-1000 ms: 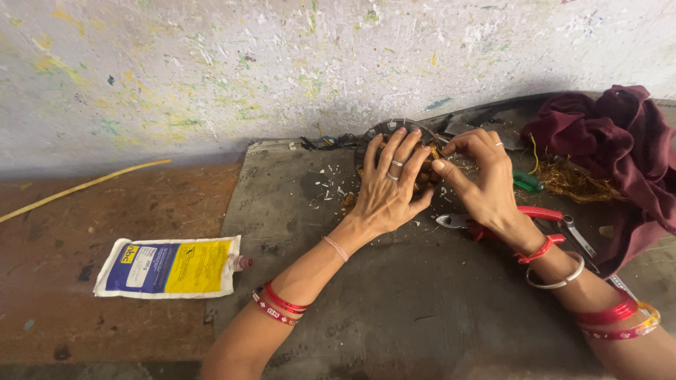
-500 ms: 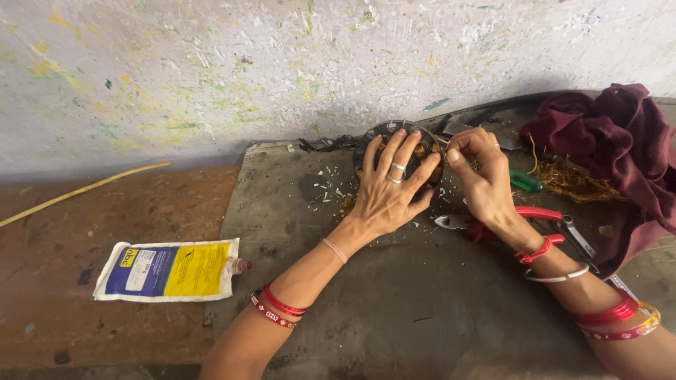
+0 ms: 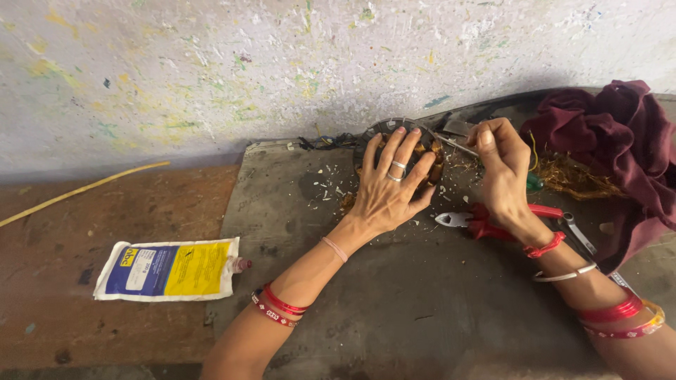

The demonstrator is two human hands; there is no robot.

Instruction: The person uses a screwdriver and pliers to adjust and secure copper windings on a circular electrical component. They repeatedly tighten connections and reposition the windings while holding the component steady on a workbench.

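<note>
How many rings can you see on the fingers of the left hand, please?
2: both silver rings sit one above the other on one middle finger of the left hand, which presses on the round wound part. Others may be hidden.

I'm looking at a rough repair workshop. A worn grey slab lies against a paint-flecked wall, littered with white chips, red-handled pliers, copper wire tangles and a rag at its far right corner.
</note>
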